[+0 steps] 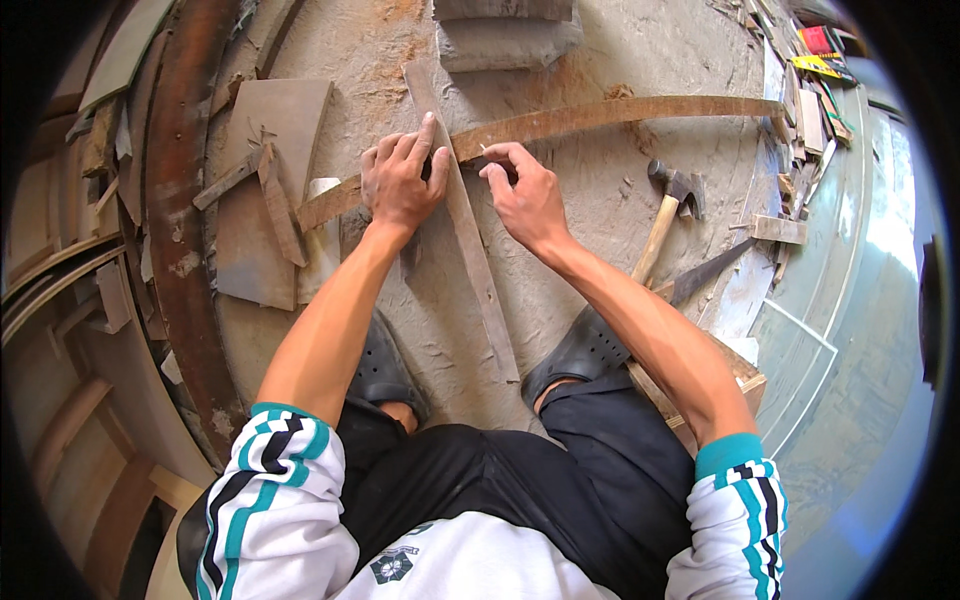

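Note:
A straight, narrow wood strip [467, 225] lies across a long brown board [560, 122], which looks bowed in this view. My left hand [403, 182] rests where the two cross, its index finger stretched along the strip and its thumb apart. Just right of the strip, my right hand [527, 198] has thumb and index finger drawn together over the board. A tiny pale tip shows at those fingertips, too small to name.
A hammer [656, 240] with a wooden handle lies right of my right forearm, beside a dark saw-like blade [712, 270]. Wood scraps [808, 120] are heaped along the right. Flat boards [262, 225] lie at left, near a rusty brown beam [178, 200]. A block [508, 42] stands ahead.

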Action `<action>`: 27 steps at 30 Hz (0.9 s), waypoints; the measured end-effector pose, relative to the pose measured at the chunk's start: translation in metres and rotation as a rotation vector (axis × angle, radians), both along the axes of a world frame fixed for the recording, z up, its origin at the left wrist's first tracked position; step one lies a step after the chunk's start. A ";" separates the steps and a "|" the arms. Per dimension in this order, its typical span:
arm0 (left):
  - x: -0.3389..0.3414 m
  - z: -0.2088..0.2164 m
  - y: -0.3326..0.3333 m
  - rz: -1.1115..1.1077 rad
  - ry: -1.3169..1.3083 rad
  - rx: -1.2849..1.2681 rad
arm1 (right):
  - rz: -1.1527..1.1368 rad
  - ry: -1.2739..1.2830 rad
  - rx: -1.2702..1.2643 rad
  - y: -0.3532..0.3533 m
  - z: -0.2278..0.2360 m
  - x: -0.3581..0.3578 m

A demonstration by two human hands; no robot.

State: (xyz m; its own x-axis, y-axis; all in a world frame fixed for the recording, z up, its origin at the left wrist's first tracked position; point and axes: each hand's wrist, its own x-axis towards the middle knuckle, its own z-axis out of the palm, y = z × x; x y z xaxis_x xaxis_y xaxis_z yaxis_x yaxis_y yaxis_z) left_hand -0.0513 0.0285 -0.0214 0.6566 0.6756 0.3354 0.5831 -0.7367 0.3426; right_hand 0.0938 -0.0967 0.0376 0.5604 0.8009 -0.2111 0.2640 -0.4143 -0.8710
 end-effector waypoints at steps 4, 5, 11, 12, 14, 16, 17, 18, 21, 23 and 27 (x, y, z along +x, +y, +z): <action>0.001 0.000 0.000 -0.001 -0.007 0.017 | -0.022 -0.046 -0.061 0.017 -0.009 -0.002; 0.003 0.001 0.000 0.000 -0.008 0.020 | -0.018 -0.083 -0.063 0.019 -0.012 -0.002; 0.002 0.004 0.000 0.011 -0.010 0.011 | -0.036 -0.121 -0.072 0.026 -0.016 -0.011; 0.002 0.003 -0.001 0.015 -0.008 0.005 | -0.049 -0.114 -0.049 0.026 -0.017 -0.013; 0.002 0.003 -0.001 0.020 -0.005 -0.008 | -0.075 -0.099 -0.002 0.021 -0.017 -0.020; 0.002 0.003 -0.002 0.027 0.000 -0.005 | -0.119 -0.024 0.043 0.014 -0.016 -0.031; 0.003 0.003 -0.002 0.030 0.002 -0.003 | -0.141 0.013 0.065 0.012 -0.016 -0.035; 0.002 0.002 -0.002 0.030 -0.004 0.007 | -0.159 0.039 0.099 0.010 -0.016 -0.038; 0.003 -0.002 0.000 0.034 -0.018 0.024 | -0.171 0.065 0.112 0.005 -0.015 -0.039; 0.004 -0.002 0.000 0.039 -0.022 0.020 | -0.173 0.083 0.105 0.006 -0.015 -0.037; 0.004 -0.002 -0.001 0.047 -0.020 0.029 | -0.186 0.105 0.098 0.007 -0.017 -0.038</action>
State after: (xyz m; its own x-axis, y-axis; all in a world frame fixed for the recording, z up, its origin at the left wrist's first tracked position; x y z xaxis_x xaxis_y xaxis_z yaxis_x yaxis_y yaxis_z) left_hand -0.0469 0.0274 -0.0235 0.6172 0.6952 0.3684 0.6105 -0.7186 0.3331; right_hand 0.0562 -0.0899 0.0202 0.6790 0.7055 -0.2029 0.0964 -0.3597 -0.9281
